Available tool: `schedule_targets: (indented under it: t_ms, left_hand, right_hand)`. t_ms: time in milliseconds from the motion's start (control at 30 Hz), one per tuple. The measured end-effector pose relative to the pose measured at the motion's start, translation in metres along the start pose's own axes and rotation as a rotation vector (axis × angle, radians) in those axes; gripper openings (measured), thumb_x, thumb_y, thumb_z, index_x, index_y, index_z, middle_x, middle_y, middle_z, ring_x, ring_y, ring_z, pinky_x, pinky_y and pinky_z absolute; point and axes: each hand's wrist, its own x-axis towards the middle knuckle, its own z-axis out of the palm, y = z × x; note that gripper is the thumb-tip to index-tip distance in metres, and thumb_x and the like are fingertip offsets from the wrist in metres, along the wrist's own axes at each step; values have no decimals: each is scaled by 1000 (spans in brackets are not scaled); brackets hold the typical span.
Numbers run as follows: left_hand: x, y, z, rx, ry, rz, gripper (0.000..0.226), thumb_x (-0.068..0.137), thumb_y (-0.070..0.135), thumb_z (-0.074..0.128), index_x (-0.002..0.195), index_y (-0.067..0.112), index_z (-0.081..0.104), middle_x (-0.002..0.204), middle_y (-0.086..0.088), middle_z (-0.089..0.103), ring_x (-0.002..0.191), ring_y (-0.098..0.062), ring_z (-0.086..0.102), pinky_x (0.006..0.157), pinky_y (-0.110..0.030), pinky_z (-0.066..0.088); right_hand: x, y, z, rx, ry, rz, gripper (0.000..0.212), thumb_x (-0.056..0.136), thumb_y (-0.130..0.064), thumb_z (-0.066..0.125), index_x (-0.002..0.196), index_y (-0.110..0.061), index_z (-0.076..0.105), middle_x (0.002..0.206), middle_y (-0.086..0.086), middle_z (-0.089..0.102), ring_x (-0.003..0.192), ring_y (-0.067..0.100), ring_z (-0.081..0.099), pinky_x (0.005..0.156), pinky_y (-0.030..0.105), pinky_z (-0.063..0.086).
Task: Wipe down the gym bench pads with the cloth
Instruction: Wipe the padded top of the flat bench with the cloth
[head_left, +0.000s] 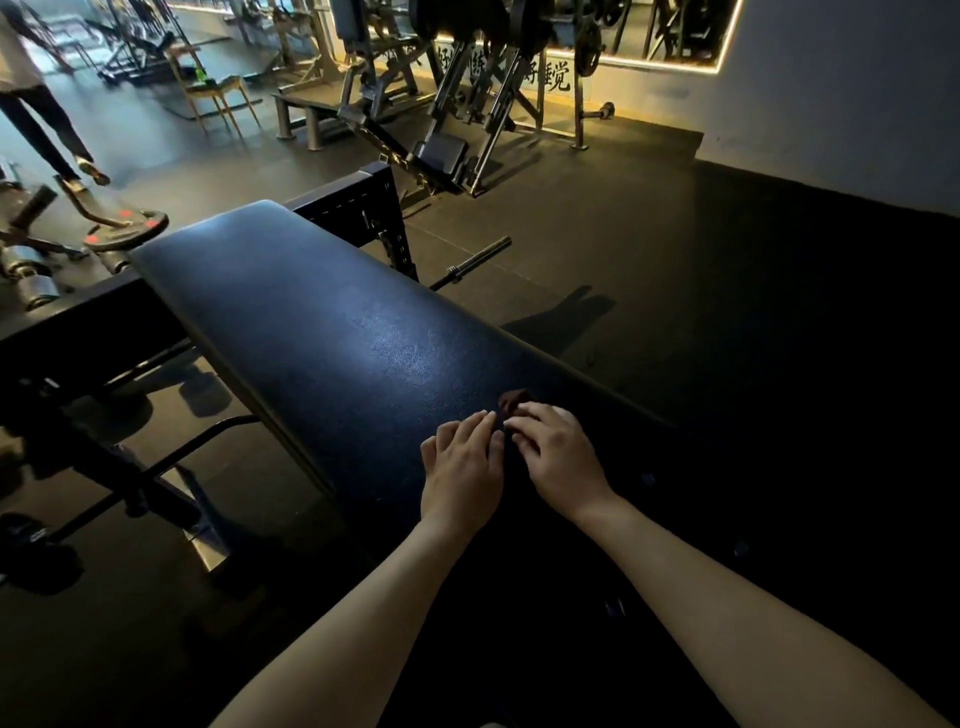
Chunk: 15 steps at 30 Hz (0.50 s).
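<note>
Both grips are laid side by side on the pad (322, 332) at its near end. The left grip (462, 467) is flat, fingers straight. The right grip (558, 457) is bent-fingered, and whether anything is pinched cannot be told. The cloth cannot be made out in the dark there. A reddish patch (514, 401) is seen just beyond the fingertips. The pad's right edge is near the right grip, and bare pad is left open to the far end.

The dark floor (727, 312) holds a wooden chair (221, 88) and weight machines (467, 93) near, seemingly, a light-edged mirror (680, 26).
</note>
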Motion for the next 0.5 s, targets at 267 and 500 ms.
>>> schedule_targets:
  t_ms: [267, 500]
  left_hand:
    - [-4, 0, 0, 0, 50, 21, 73, 92, 57, 10, 146, 26, 49, 149, 14, 48, 135, -10, 32, 112, -32, 15]
    - [-1, 1, 0, -76, 27, -56, 45, 106, 42, 33, 147, 30, 47, 151, 16, 44, 136, -8, 30, 112, -31, 13]
  right_hand:
    - [26, 9, -6, -49, 61, 146, 36, 98, -29, 57, 128, -10, 65, 141, 11, 52, 130, 31, 41, 112, 36, 30]
    - [2, -6, 8, 32, -24, -60, 29, 96, -23, 56, 118, -12, 72, 129, 4, 62, 120, 27, 51, 106, 22, 31]
